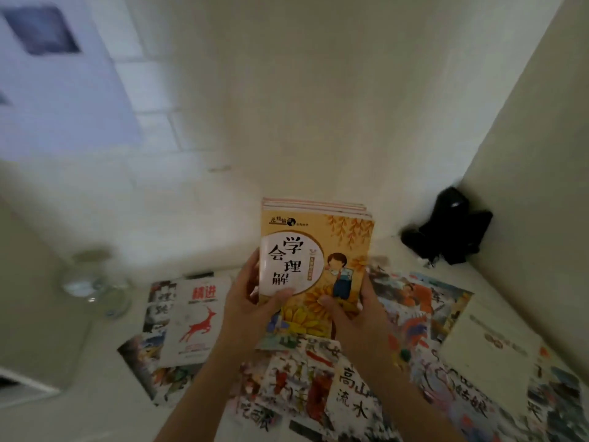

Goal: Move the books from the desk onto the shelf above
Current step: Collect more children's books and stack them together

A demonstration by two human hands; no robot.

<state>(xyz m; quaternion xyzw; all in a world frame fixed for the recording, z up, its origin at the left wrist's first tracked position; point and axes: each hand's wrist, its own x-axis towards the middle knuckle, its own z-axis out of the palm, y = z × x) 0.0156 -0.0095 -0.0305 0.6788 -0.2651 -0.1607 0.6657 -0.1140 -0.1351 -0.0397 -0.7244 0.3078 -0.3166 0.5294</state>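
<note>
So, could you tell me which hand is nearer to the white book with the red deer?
Left. The left hand grips the stack beside the deer book; the right hand holds its far side.

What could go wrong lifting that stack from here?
1. Both hands, left hand and right hand, grip only the near end of the book stack; the thin books beneath the yellow cover could fan out or slip.
2. The glass jar stands left of the loose books on the desk; a later reach might knock it.
</note>
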